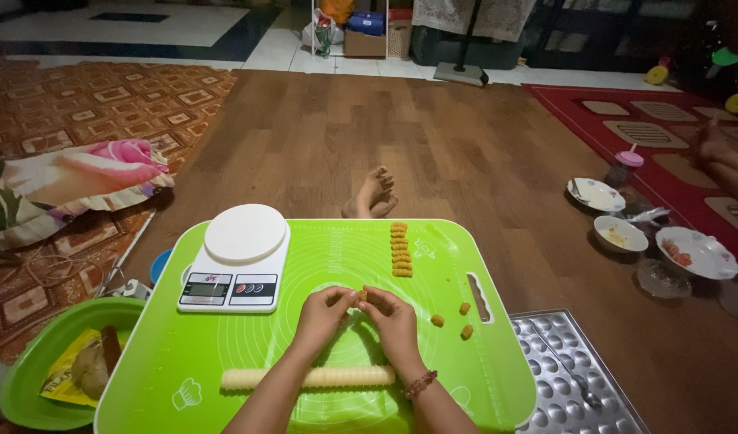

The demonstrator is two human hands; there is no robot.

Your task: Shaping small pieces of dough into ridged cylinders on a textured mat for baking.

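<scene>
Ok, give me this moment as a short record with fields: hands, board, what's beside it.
left hand: pinching a small orange dough piece together with the right
right hand: fingertips on the same piece
board: bright green plastic cutting board
on board: white digital kitchen scale; row of shaped orange pieces; pale ridged dough log; three loose pieces
right of board: dimpled metal tray

One kitchen scale (235,259), one dough log (308,378), three loose dough pieces (438,321), three dishes (620,234).
</scene>
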